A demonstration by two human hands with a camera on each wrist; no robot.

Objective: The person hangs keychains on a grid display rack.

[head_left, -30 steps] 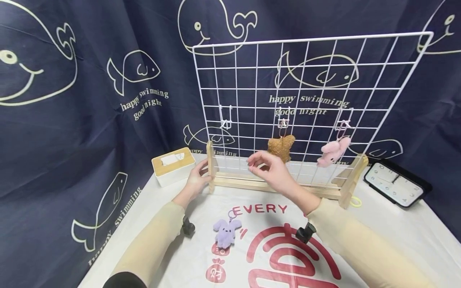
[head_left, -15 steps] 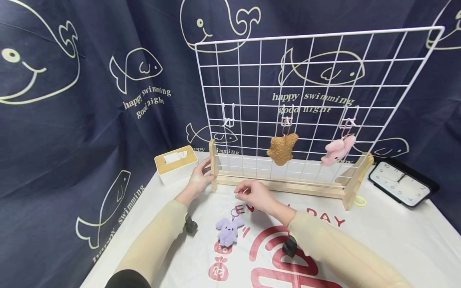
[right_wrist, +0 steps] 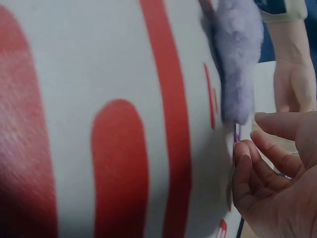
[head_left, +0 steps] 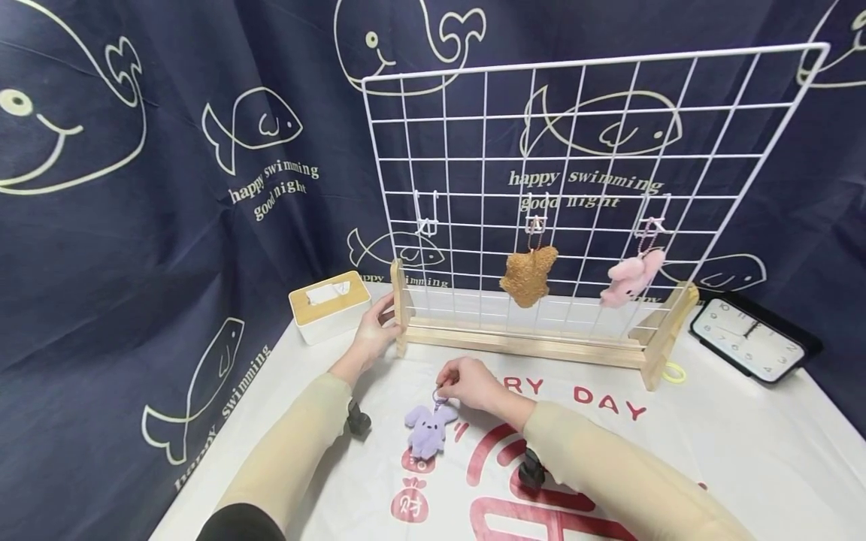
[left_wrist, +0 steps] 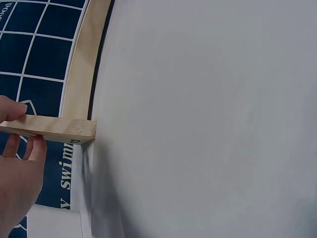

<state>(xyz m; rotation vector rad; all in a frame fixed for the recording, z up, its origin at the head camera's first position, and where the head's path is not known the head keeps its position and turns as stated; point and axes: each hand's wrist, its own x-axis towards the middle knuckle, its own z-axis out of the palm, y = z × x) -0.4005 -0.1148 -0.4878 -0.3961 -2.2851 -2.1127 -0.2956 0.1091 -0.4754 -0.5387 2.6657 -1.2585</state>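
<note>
My left hand [head_left: 370, 334] grips the wooden end support [left_wrist: 74, 130] of a white wire grid rack [head_left: 575, 158], thumb on one side and fingers on the other. With thumb and fingertips, my right hand [head_left: 470, 383] pinches the ring [head_left: 440, 396] of a purple plush keychain [head_left: 426, 430], a small long-eared animal. Its body lies on the white tabletop cloth, below the fingers in the head view. In the right wrist view, the purple plush [right_wrist: 240, 59] stretches away from the fingertips, and the ring is mostly hidden by them.
From the grid's hooks hang a brown plush keychain [head_left: 529, 276] and a pink one [head_left: 632, 278]; the left hook [head_left: 426, 225] is bare. A tissue box [head_left: 330, 308] stands left of the rack. A clock [head_left: 751, 338] and a yellow ring [head_left: 673, 373] are at the right.
My right hand has come down and left from in front of the grid to the purple keychain's ring and now pinches it. My left hand has stayed on the end support.
</note>
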